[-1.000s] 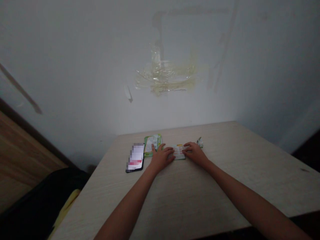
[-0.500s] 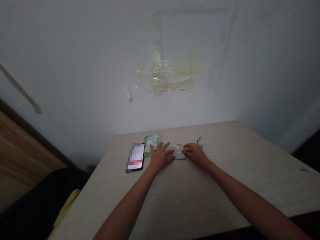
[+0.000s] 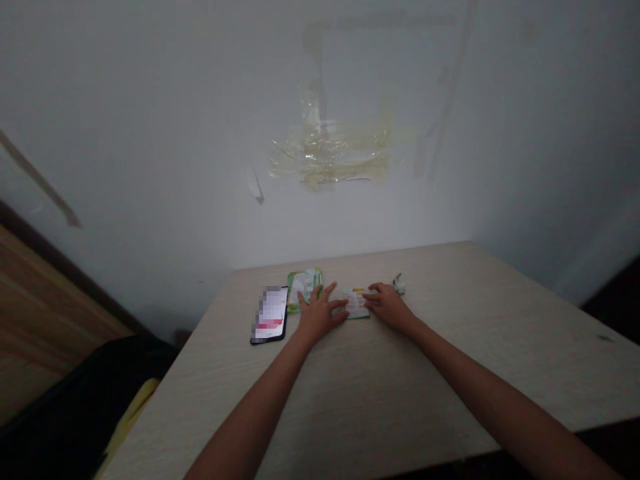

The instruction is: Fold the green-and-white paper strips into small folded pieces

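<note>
A small flat white and green packet (image 3: 356,303) with printing lies on the table between my two hands. My left hand (image 3: 320,317) is open, fingers spread, with the thumb and a finger at the packet's left edge. From the other side, my right hand (image 3: 387,307) rests with its fingers slightly apart on the packet's right edge. Several green and white packets (image 3: 300,283) lie in a pile just beyond my left hand, whose fingers partly cover them. What is printed is too small to read.
A phone (image 3: 270,317) with a lit, blurred screen lies left of the pile. Crumpled wrapper-like scrap (image 3: 399,285) sits beyond my right hand. The table (image 3: 450,280) meets a wall (image 3: 200,167) with old tape (image 3: 340,157). Dark cloth (image 3: 100,393) is at lower left.
The fingers of my right hand have spread slightly on the packet. The view has shifted very little; the packet, pile and phone otherwise stay in place.
</note>
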`<action>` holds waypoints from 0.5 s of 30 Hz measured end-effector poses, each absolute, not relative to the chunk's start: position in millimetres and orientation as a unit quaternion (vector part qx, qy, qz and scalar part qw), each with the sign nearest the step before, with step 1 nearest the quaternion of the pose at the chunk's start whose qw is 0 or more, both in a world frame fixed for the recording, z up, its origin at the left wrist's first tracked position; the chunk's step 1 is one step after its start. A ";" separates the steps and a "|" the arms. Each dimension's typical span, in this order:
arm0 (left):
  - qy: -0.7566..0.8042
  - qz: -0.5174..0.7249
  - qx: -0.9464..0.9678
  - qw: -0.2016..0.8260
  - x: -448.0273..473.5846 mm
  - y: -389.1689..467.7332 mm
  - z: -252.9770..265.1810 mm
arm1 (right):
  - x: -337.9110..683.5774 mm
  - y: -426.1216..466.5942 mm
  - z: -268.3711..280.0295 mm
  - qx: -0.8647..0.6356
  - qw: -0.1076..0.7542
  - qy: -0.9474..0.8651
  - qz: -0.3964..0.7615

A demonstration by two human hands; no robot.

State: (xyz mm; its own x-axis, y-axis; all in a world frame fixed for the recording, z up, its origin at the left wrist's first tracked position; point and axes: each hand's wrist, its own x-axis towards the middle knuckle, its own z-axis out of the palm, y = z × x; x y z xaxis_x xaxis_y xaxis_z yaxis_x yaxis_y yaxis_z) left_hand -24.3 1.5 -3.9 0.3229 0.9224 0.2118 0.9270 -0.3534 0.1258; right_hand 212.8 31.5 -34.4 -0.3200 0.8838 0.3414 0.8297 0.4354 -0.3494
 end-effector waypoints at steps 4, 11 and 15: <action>-0.569 -0.120 -0.813 0.008 -24.7 2.0 -4.3 | 212.1 31.9 -32.1 -0.525 0.218 -0.822 0.038; -0.571 -0.119 -0.812 -0.002 -25.3 2.6 -5.4 | 208.3 30.1 -26.6 -0.535 0.205 -0.819 0.011; -0.567 -0.123 -0.814 -0.002 -25.4 2.6 -5.4 | 206.5 30.6 -25.3 -0.534 0.216 -0.817 -0.006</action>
